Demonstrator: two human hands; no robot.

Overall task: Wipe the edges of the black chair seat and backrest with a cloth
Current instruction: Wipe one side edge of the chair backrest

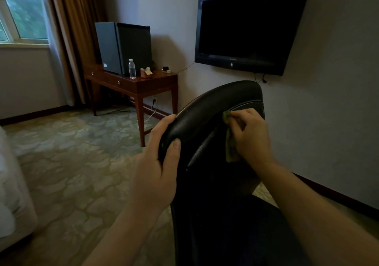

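The black chair's backrest [207, 114] curves up in the middle of the head view, its seat dark and hard to make out below. My left hand [158, 163] grips the backrest's left edge, thumb on the front face and fingers wrapped behind. My right hand [249, 134] holds a small green cloth [229, 144] bunched under its fingers and presses it against the backrest's stitched seam near the top right.
A wooden side table [141, 85] stands at the back left with a mini fridge [123, 46], a water bottle [132, 69] and small items. A wall-mounted TV [246, 30] hangs above the chair. Patterned carpet [71, 153] lies left; a bed edge [12, 194] shows at far left.
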